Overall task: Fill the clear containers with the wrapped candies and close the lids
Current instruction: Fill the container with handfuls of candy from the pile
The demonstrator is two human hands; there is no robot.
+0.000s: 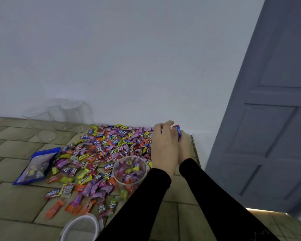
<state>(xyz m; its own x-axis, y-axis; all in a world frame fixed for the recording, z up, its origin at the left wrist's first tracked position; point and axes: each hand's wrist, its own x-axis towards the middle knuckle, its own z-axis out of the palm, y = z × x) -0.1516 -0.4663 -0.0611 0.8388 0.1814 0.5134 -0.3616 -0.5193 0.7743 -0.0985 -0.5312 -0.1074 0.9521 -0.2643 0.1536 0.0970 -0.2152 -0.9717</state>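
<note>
A wide heap of wrapped candies [111, 146] in pink, orange, yellow and blue covers the tiled floor by the wall. An open clear container [130, 171], partly filled with candies, stands at the heap's near right edge. My left hand [163, 146] reaches over the far right of the heap with its fingers curled down onto the candies. Beside it, my right hand [184, 146] grips a blue and red wrapped candy [178, 132]. A white-rimmed lid [80, 226] lies at the bottom. Empty clear containers [66, 110] stand against the wall at the back left.
A blue candy bag [36, 166] lies flat left of the heap. A grey panelled door [268, 119] stands to the right. A flat cardboard edge [195, 148] shows under the right hand. The white wall runs close behind the candies.
</note>
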